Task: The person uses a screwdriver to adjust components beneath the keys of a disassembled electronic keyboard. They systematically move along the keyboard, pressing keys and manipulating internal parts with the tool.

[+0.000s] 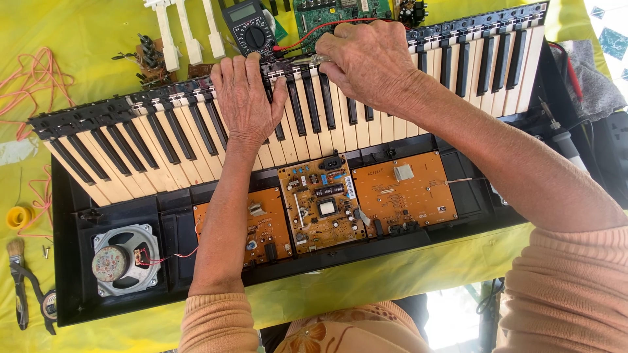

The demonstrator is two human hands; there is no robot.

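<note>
Crowding the keybed (196,137): multimeter (252,29), loose keys (190,33), circuit boards (320,202).

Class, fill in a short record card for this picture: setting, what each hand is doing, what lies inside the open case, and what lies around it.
Setting: opened electronic keyboard on a yellow cloth
Left hand: flat on the keys, holding nothing
Right hand: at the keys' far edge, pinching a small metal part
Inside the case: speaker, three circuit boards
Around it: multimeter, loose white keys, paintbrush, green circuit board
</note>
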